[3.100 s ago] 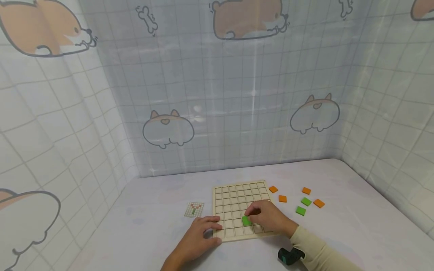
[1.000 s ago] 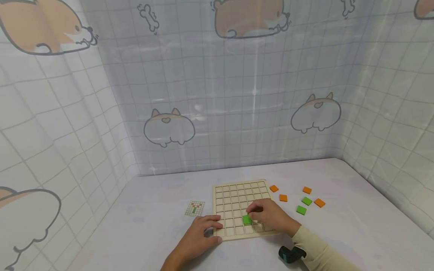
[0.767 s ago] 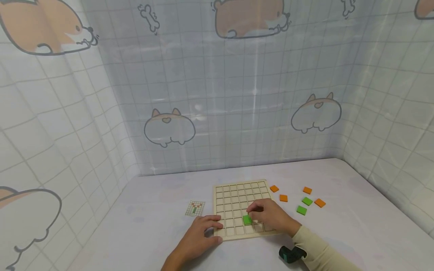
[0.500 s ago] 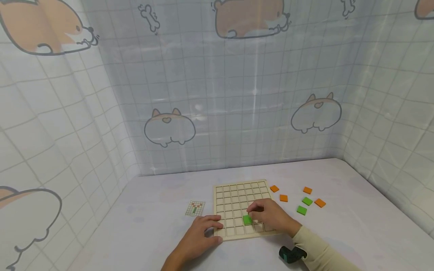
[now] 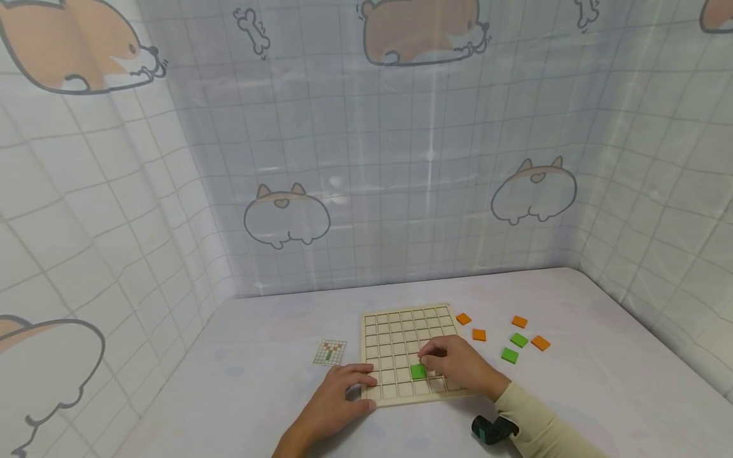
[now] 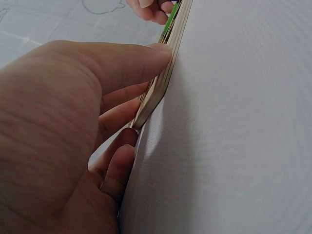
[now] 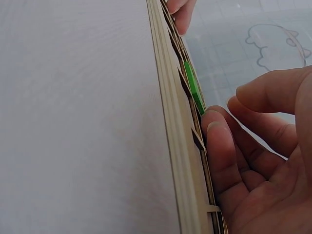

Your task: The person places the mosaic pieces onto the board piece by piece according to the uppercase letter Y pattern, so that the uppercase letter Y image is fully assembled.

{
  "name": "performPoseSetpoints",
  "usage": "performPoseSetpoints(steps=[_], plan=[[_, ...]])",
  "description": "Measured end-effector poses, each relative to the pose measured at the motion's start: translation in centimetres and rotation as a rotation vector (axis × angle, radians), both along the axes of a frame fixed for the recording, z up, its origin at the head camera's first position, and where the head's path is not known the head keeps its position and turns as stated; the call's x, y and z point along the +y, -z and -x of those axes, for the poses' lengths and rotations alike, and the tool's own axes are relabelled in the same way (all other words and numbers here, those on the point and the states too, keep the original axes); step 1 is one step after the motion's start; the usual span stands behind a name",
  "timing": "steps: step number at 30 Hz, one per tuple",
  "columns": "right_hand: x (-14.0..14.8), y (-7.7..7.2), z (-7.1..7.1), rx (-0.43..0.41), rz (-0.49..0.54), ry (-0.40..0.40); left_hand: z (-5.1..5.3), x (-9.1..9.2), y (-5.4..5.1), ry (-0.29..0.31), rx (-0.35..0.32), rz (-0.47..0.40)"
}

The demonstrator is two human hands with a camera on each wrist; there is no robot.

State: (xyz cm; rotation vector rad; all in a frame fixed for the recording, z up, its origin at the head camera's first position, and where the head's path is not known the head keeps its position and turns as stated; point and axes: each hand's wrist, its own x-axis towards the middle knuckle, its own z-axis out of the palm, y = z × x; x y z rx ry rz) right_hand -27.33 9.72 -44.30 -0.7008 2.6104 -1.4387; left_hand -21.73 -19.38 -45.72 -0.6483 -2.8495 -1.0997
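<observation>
A wooden grid board (image 5: 395, 334) lies flat on the table. My left hand (image 5: 332, 401) rests over its near left corner, with the thumb at the front edge and fingertips on the left rim. One green square tile (image 5: 418, 371) lies in a cell in the lower middle of the grid, its side showing above the cell walls in the right wrist view. Just right of that tile is my right hand (image 5: 458, 366), its thumb and fingers loosely curled. In the right wrist view fingertips (image 7: 217, 119) sit at the end of the tile, and nothing shows between thumb and forefinger.
Right of the board lie two loose green tiles (image 5: 509, 355) and several orange tiles (image 5: 540, 343). A small pattern card (image 5: 329, 352) with a coloured grid lies left of the board. My right wrist wears a black device (image 5: 494, 430). Patterned cloth walls (image 5: 389, 146) enclose the table.
Compared with about three seconds ago, my right fingertips sit slightly farther back from the green tile, leaving more of it visible. My left hand and the board have stayed put.
</observation>
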Motion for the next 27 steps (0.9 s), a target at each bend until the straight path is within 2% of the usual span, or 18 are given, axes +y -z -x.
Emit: performPoseSetpoints(steps=[8,15,19,27], plan=[[0.2,-0.3,0.1,0.0,0.002,-0.019,0.0,0.0,-0.2,-0.004,-0.007,-0.006],[2.0,-1.2,-0.5,-0.058,0.065,-0.034,-0.2,0.0,-0.2,0.01,-0.002,-0.013],[3.5,-1.6,-0.6,-0.046,0.07,0.002,-0.2,0.0,-0.2,-0.001,0.002,-0.013],[7.5,-1.9,-0.6,-0.125,0.093,0.129,-0.1,0.0,0.1,-0.01,0.0,-0.009]])
